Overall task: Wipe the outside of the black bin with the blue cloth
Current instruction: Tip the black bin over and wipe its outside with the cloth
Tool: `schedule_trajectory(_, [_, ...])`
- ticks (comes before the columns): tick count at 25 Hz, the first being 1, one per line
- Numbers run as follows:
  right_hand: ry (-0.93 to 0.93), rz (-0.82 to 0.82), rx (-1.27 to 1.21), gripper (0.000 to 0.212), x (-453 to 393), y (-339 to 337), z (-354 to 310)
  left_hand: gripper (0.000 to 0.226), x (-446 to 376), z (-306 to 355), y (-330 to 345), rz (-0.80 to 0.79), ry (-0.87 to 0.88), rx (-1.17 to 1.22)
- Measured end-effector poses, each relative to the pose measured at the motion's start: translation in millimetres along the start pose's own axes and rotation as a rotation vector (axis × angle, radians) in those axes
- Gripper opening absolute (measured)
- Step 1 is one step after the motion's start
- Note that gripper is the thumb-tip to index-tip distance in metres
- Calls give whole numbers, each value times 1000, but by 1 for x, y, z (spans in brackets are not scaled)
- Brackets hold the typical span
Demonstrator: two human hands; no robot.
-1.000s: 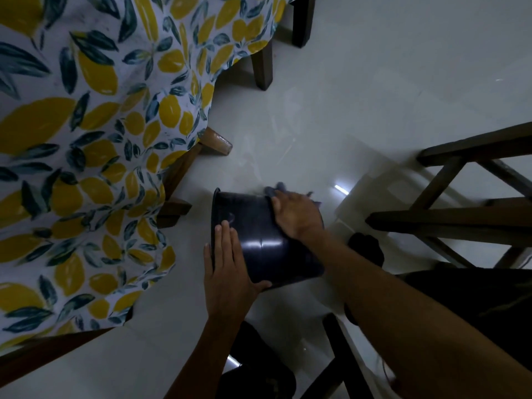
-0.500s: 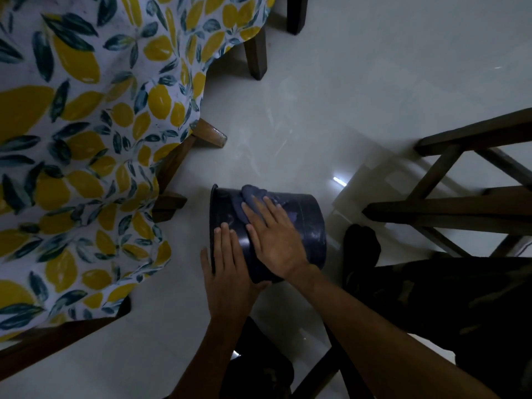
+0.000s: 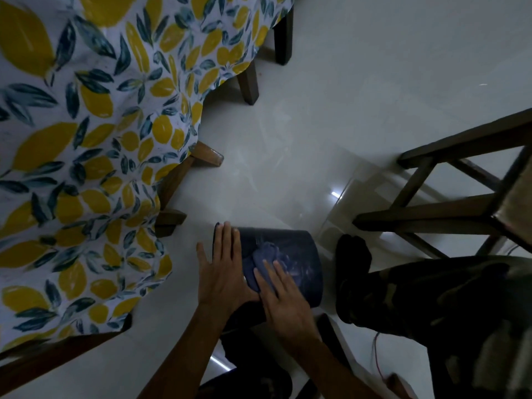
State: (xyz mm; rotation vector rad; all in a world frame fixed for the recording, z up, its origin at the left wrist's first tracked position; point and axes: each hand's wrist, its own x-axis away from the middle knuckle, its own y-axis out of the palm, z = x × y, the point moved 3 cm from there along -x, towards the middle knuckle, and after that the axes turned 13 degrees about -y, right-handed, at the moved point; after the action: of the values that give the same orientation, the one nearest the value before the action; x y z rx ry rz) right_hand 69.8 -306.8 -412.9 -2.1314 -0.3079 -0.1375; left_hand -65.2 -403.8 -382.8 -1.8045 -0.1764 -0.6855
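Observation:
The black bin (image 3: 299,254) lies on its side on the pale floor, its open rim toward the left. My left hand (image 3: 223,272) rests flat on the bin near that rim, fingers spread and pointing away from me. My right hand (image 3: 283,298) presses the blue cloth (image 3: 266,256) against the bin's upper side; the cloth bunches out beyond my fingertips. Pale streaks show on the bin to the right of the cloth.
A table with a lemon-print cloth (image 3: 86,168) hangs at the left, with wooden legs (image 3: 184,180) close to the bin. A dark wooden chair frame (image 3: 449,203) stands at the right. My leg in camouflage trousers (image 3: 417,289) lies just right of the bin.
My right hand slid the cloth from the bin's far side back across its top toward me. The left hand shifted up toward the rim. The view has also moved.

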Motion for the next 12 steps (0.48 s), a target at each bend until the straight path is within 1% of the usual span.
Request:
schedule_trajectory(2, [48, 24, 16, 64, 2, -1, 5, 159, 5, -2, 11, -117, -29, 59])
schedule_trajectory(3, [98, 53, 28, 59, 0, -3, 11, 164, 9, -2, 16, -151, -29, 108])
schedule_trajectory(4, [166, 74, 34, 57, -5, -6, 19, 167, 12, -2, 20, -158, -22, 128])
schedule_trajectory(6, [316, 81, 15, 58, -20, -12, 40, 168, 16, -2, 23, -146, -7, 107])
schedule_trajectory(8, [402, 76, -27, 62, -48, -12, 58, 166, 12, -4, 23, -154, 9, 87])
schedule_trajectory(9, [405, 71, -46, 63, -64, -11, 58, 165, 9, -4, 23, -147, 14, 83])
schedule_trajectory(10, [356, 69, -58, 62, -77, -9, 51, 164, 7, -5, 24, -143, 17, 75])
schedule_trajectory(12, [135, 40, -72, 57, -94, 0, 21, 156, 7, -3, 26, -126, 28, 65])
